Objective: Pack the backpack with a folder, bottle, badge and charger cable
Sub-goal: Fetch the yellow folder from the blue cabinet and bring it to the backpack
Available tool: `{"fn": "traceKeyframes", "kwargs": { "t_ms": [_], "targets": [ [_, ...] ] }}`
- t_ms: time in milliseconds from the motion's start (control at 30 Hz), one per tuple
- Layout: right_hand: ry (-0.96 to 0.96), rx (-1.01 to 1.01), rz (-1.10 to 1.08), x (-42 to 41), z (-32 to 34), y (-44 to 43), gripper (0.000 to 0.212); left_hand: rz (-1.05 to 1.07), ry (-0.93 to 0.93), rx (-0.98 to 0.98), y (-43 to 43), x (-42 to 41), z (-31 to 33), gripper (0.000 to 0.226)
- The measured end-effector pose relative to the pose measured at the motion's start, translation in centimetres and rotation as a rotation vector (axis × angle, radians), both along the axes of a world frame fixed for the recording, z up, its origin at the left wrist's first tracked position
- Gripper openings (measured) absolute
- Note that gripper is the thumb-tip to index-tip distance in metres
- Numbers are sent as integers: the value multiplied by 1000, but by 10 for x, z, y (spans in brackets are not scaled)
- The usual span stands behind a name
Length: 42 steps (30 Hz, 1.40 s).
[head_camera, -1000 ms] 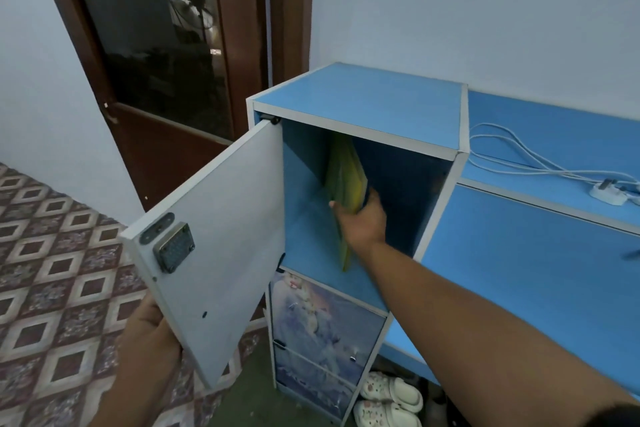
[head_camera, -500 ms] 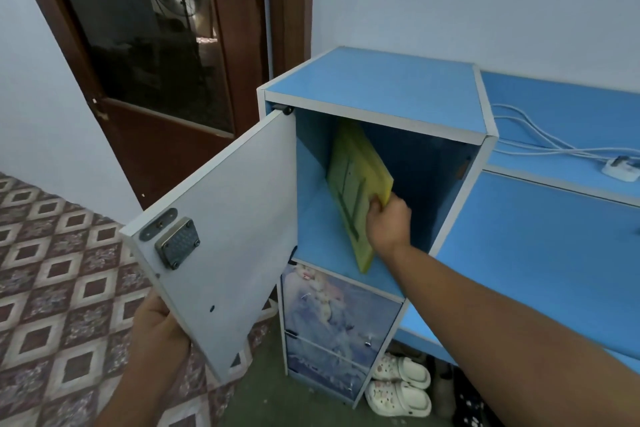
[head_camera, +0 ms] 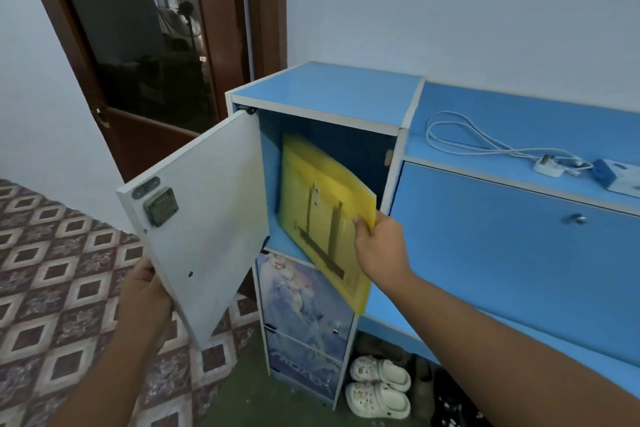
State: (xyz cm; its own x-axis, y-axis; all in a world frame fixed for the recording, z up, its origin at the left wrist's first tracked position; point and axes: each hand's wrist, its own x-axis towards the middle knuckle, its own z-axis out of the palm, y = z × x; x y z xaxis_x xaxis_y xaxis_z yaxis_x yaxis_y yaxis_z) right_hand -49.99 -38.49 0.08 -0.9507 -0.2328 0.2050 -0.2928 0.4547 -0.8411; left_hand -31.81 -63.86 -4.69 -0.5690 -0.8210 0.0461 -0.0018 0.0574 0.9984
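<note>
A translucent yellow folder is tilted half out of the upper compartment of a blue cabinet. My right hand pinches its right edge, thumb on the front face. My left hand grips the lower edge of the open white cabinet door. A white charger cable with a plug lies coiled on the lower blue cabinet top to the right. No backpack, bottle or badge is in view.
A small blue-and-white box sits by the plug at the right edge. White clogs lie on the floor beside the cabinet's foot. A brown door with dark glass stands behind the open cabinet door. Patterned floor tiles spread left.
My right hand has drawn the yellow folder from deep inside the compartment out toward me, its flat face now showing. My left hand keeps holding the door open.
</note>
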Motion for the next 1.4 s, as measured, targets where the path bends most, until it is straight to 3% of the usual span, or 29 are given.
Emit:
{"fn": "traceKeyframes", "kwargs": {
  "t_ms": [300, 467, 667, 1033, 1167, 1233, 1333, 1400],
  "targets": [
    [-12, 175, 116, 38, 44, 103, 37, -2, 18, -28, 44, -7, -6, 15],
    [-30, 348, 147, 41, 80, 169, 35, -91, 5, -92, 101, -41, -1, 32],
    [-53, 634, 121, 43, 109, 223, 30, -219, 8, -214, 153, -94, 6, 18],
    [-18, 990, 109, 33, 150, 229, 19, -361, 12, -191, 178, -180, 11, 25],
    [7, 1073, 163, 26, 160, 215, 21, -305, 70, -423, 180, -156, 23, 31],
    [-1, 1102, 211, 22, 165, 207, 20, -517, 177, -404, 190, -141, 34, 44],
    [-14, 1103, 282, 20, 176, 194, 21, -1039, 35, -363, 206, -140, 52, 75],
    [24, 1098, 293, 19, 186, 187, 22, -1201, -49, -256, 214, -147, 63, 62]
  ]
}}
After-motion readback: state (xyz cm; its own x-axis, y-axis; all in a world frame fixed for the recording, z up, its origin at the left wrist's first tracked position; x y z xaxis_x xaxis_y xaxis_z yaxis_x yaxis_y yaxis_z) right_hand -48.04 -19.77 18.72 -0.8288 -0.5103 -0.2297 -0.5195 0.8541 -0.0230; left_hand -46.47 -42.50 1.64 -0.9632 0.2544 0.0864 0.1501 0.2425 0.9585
